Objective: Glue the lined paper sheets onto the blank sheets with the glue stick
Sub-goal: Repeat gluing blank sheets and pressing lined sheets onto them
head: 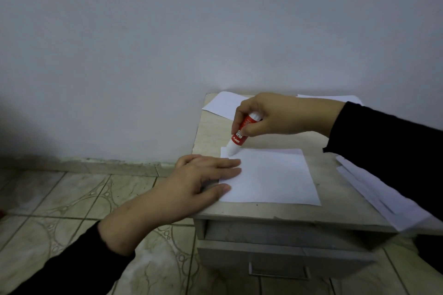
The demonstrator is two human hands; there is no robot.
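Observation:
A white sheet of paper (271, 175) lies flat on the top of a small cabinet (211, 129). My left hand (203, 177) rests on its left edge with the fingers straight, pressing it down. My right hand (271, 115) grips a red and white glue stick (239, 135), tilted with its tip down on the sheet's far left corner. Whether this sheet is lined or blank does not show.
More white sheets lie at the back left (223, 103), at the back right (330, 98) and in a stack along the right edge (374, 194). The cabinet has a drawer with a handle (279, 270). A tiled floor (72, 199) and a plain wall surround it.

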